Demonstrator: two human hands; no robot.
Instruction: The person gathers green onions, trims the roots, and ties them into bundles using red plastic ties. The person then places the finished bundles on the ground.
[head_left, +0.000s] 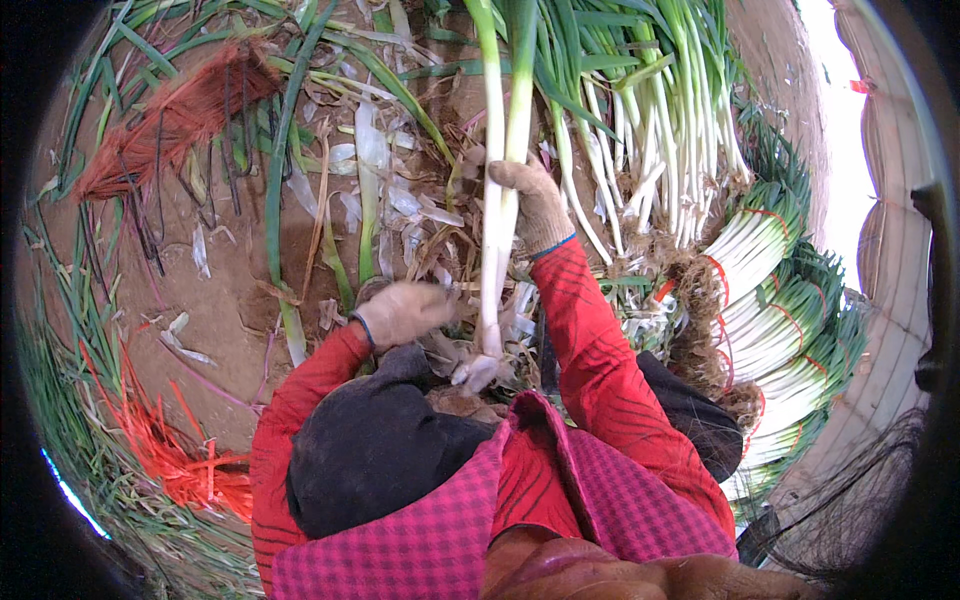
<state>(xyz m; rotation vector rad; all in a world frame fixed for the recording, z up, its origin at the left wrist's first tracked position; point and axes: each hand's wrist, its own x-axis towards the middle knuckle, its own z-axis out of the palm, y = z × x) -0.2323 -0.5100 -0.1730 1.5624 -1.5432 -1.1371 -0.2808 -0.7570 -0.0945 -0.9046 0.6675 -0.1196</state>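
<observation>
My right hand (534, 204), in a tan knitted work glove, grips long green onions (491, 274) around their white stalks. At least two stalks stand nearly upright in front of me, green leaves away from me and the root end near my lap. My left hand (405, 313), also gloved, is motion-blurred just left of the lower stalks. Whether its fingers hold anything is unclear. Pale peeled skins (476, 373) gather around the root end, between my dark-clothed knees (382, 442).
Untied green onions (675, 150) lie ahead on the right. Bundles tied with red bands (772, 330) line the right side. Orange plastic strips (195, 465) lie left, below a reddish fibrous piece with dark metal prongs (180, 124). Leaves and skins (405, 202) litter the soil.
</observation>
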